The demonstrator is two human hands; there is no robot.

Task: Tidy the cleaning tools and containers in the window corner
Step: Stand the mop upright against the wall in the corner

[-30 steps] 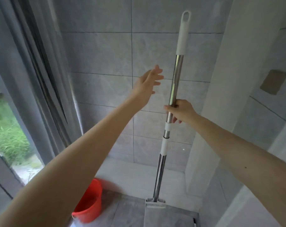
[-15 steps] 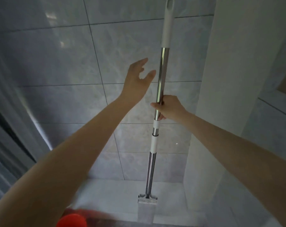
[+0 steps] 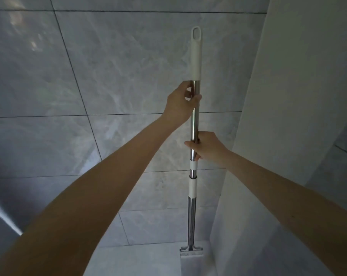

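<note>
**Both hands now on the mop pole**

Since half a second ago the left hand [image 3: 181, 102] has gone from hovering spread-fingered beside the pole to wrapping it, and the red bucket that showed at the bottom edge has slipped out of sight as the camera tipped upward.

Head view: the mop [image 3: 194, 124] stands nearly upright in front of the grey tiled wall [image 3: 73, 80], close to the pale pillar [image 3: 288, 116] on the right. Its flat head [image 3: 191, 253] sits low at the bottom edge, apparently on or just above the light ledge there; contact cannot be confirmed. The left hand curls around the steel shaft just below the white grip [image 3: 196, 54], thumb and fingers closed round it. The right hand [image 3: 205, 146] clenches the shaft lower down, just above the upper white collar [image 3: 193, 165] of the telescopic joint.

One hand above the joint region and one near the collar suggests, as a judgement, that the person is about to twist or slide the sections to shorten the pole, or simply steady it to stand it in the corner. With two firm grips the mop is under control, so the tidying step can proceed; the bucket remains to be dealt with.
</note>
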